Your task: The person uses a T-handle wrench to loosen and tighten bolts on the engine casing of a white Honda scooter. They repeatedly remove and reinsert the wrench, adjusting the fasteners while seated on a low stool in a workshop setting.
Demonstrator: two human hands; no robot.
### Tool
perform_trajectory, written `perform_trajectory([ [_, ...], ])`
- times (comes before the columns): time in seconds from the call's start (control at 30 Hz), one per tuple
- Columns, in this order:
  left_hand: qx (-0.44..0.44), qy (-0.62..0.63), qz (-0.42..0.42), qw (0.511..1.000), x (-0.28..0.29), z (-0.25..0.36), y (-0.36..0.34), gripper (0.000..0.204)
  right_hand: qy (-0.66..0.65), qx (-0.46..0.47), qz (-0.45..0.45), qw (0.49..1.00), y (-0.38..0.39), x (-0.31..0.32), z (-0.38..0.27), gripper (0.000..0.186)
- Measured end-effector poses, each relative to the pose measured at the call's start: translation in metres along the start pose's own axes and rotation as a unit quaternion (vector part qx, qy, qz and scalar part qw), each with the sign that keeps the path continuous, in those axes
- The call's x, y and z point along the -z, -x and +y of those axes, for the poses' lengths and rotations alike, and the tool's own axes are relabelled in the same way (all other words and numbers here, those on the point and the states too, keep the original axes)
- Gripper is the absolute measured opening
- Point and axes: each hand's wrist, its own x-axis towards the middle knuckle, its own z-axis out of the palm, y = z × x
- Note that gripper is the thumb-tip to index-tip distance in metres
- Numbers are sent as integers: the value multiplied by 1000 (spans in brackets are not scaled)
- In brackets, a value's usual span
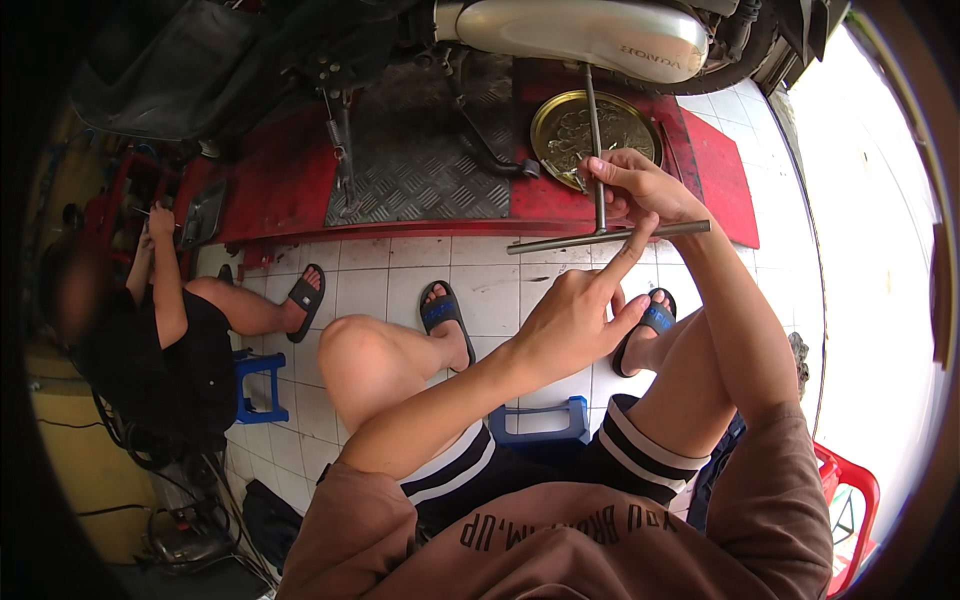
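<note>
T-handle wrench (602,225), smooth grey steel: right hand (640,185) clamps its long shaft, left hand (580,315) fingertip touches the crossbar; round brass-coloured tray (560,125) at twelve o'clock.

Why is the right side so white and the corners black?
In the head view, daylight overexposes the tiled floor at right; the fisheye lens leaves a black rim and bends the red lift platform; the T-handle wrench stays sharp.

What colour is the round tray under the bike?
The round tray is gold, seen best in the head view.
</note>
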Motion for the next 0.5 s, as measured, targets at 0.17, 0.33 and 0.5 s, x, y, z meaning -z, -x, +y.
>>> perform_trajectory([
  [0.17, 85, -153, -45, 984, -15, -12, 4, 60, -101, 1, -53, 993, -7, -7, -2, 22],
  [0.33, 222, 43, -4, 974, -4, -8, 5, 62, -88, -16, -77, 993, -16, -4, 6, 19],
  [0.5, 248, 503, -121, 819, 10, -24, 1, 94, -110, -30, -52, 992, -17, -5, 2, 23],
])
